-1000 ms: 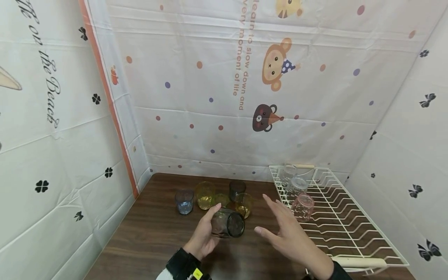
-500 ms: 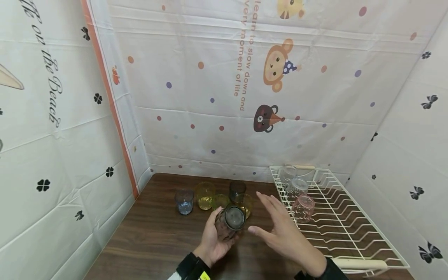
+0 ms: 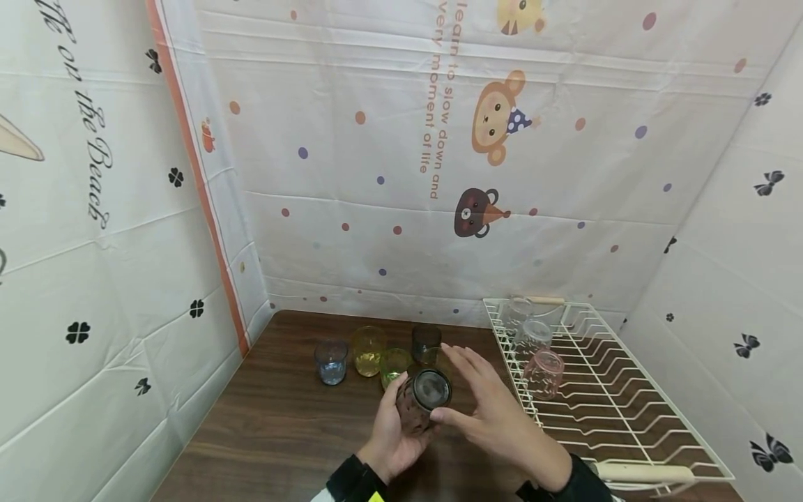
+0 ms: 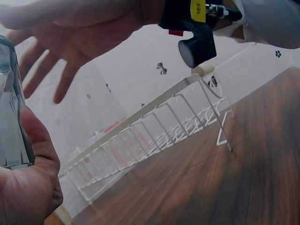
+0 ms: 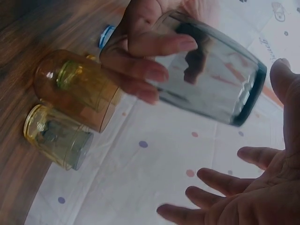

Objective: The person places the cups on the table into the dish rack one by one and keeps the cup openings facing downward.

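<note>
A smoky grey drinking glass (image 3: 414, 411) is gripped by my left hand (image 3: 390, 440), tilted with its thick base turned up toward the head camera. In the right wrist view, left-hand fingers (image 5: 154, 75) wrap around the side of that glass. My right hand (image 3: 495, 418) hovers at the right of the base, fingers spread and holding nothing. Its thumb is very close to the base; whether they touch I cannot tell. Behind the held glass stand a green glass (image 3: 395, 362), a dark glass (image 3: 426, 339) and an amber glass, the last mostly hidden by the right hand in the head view.
A blue glass (image 3: 330, 364) and a yellow glass (image 3: 368, 352) stand farther left on the wooden table (image 3: 263, 418). On the right, a white wire rack (image 3: 633, 427) bears a pink glass (image 3: 544, 373) and two clear glasses (image 3: 533, 339). Printed cloth walls enclose the table.
My left hand has moved right and turned the grey glass so its base faces upward. My right hand has come left, closer to the glass.
</note>
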`<act>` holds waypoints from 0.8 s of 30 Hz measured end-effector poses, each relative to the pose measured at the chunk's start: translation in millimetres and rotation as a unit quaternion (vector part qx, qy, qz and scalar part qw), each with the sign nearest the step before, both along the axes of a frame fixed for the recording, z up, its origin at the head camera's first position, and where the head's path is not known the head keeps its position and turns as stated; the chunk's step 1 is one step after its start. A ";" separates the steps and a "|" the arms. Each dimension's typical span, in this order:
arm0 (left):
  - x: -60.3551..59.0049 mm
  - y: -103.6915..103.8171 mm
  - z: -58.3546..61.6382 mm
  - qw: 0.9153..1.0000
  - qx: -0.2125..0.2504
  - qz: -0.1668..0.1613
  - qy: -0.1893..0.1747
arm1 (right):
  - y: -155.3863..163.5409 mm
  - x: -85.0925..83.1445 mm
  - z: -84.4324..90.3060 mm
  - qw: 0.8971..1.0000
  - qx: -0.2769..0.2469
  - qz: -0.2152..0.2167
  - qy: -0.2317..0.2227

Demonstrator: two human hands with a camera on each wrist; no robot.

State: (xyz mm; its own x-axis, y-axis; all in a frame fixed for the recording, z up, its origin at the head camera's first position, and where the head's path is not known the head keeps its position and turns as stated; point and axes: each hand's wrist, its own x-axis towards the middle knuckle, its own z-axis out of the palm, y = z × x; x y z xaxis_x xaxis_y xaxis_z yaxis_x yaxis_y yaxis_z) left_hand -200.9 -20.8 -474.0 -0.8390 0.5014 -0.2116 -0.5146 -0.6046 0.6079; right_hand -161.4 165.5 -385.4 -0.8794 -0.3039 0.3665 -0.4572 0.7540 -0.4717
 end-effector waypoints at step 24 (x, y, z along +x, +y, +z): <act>5.0 5.8 4.6 0.999 0.029 -0.008 -0.028 | -7.8 3.9 -1.8 0.993 0.005 0.094 0.076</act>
State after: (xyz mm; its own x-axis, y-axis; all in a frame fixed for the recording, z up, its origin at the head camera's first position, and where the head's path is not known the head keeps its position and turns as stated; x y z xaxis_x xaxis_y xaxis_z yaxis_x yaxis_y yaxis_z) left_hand -195.8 -14.9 -469.5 -0.8190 0.5267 -0.2278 -0.5559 -0.6298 0.5425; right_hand -157.5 157.7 -387.1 -0.7420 -0.4611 0.4867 -0.6551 0.6531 -0.3800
